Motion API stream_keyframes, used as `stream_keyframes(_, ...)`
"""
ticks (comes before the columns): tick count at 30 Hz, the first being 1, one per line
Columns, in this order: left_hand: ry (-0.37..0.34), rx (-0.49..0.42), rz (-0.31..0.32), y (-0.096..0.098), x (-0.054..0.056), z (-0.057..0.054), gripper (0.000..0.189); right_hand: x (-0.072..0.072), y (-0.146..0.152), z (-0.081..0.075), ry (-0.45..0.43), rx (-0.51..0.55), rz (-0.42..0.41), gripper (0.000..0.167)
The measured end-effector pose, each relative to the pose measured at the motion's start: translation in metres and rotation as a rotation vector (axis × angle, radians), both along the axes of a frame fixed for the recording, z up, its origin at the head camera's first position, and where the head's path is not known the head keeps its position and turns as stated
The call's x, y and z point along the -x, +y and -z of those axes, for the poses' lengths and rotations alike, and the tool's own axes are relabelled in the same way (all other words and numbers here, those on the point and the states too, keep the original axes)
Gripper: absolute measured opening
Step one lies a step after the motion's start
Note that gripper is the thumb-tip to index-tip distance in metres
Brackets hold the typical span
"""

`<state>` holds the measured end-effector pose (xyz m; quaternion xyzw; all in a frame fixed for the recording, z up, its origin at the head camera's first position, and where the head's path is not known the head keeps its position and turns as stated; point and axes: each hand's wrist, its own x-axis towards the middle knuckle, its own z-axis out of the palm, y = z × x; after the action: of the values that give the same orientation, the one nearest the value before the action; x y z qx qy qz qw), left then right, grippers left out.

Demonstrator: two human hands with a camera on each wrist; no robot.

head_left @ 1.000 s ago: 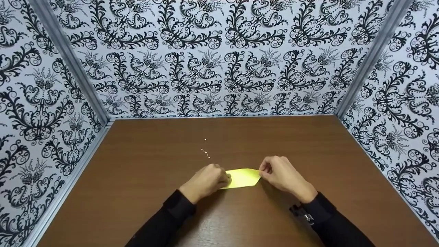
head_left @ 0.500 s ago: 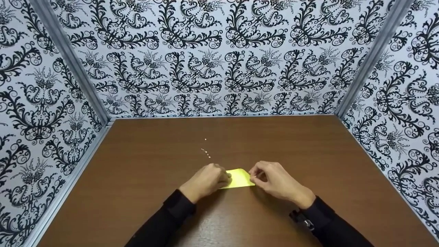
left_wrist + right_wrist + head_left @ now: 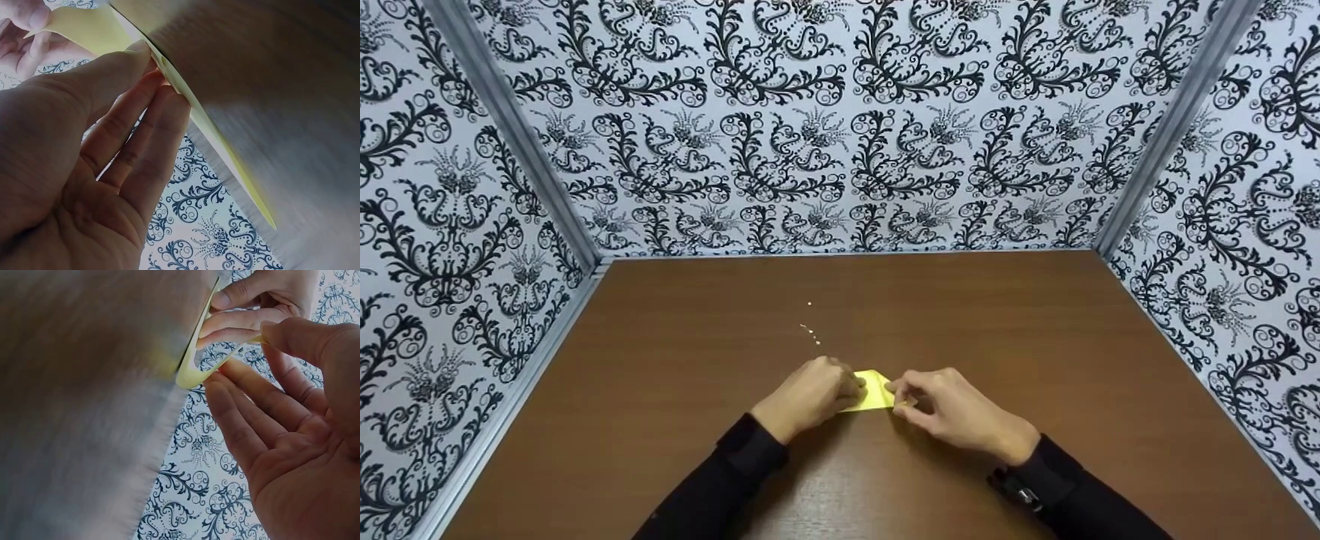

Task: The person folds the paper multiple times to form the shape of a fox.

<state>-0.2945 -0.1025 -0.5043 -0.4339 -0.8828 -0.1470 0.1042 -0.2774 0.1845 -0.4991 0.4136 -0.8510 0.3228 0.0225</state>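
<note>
A strip of yellow paper lies on the table between the two hands, its right part curling back over itself. On its left end my left hand presses down; the left wrist view shows the thumb and fairly straight fingertips against the sheet. My right hand pinches the lifted right end between thumb and forefinger. From the right wrist, the paper forms an open loop, with the other right fingertips beside its bend. The left palm hides the strip's left end from the head view.
The brown wooden table carries small white specks beyond the left hand. Walls with black scroll patterns enclose its back and both sides, joined by grey corner posts.
My right hand has moved left and slightly nearer, carrying the paper's right end back over the strip, so less of it shows flat. The left hand has stayed in place.
</note>
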Motion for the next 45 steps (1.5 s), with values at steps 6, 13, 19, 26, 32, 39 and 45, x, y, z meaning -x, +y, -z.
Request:
stream_keyframes(6,0.000,-0.003,0.002,0.000,0.000,0.000,0.035,-0.001,-0.002,0.003,0.029,-0.014,-0.038,0.007)
stream_keyframes(13,0.010,-0.006,0.010,-0.001,0.000,0.001,0.033,-0.002,-0.006,0.002,0.005,-0.045,-0.066,0.006)
stream_keyframes(19,0.024,-0.013,0.045,-0.002,-0.001,0.002,0.030,-0.004,-0.008,0.004,-0.002,-0.086,-0.089,0.005)
stream_keyframes(26,0.004,-0.023,0.034,-0.001,-0.001,0.001,0.017,-0.004,-0.011,0.002,0.003,-0.093,-0.113,0.009)
stream_keyframes(32,-0.004,-0.014,0.036,-0.001,-0.001,0.000,0.019,-0.003,-0.011,0.002,0.021,-0.097,-0.128,0.009)
stream_keyframes(39,0.000,-0.040,0.051,-0.002,0.000,-0.001,0.018,-0.002,-0.012,0.002,-0.001,-0.110,-0.131,0.007)
stream_keyframes(45,-0.002,-0.024,0.032,-0.004,0.000,-0.001,0.023,-0.002,-0.012,0.002,-0.023,-0.116,-0.137,0.006)
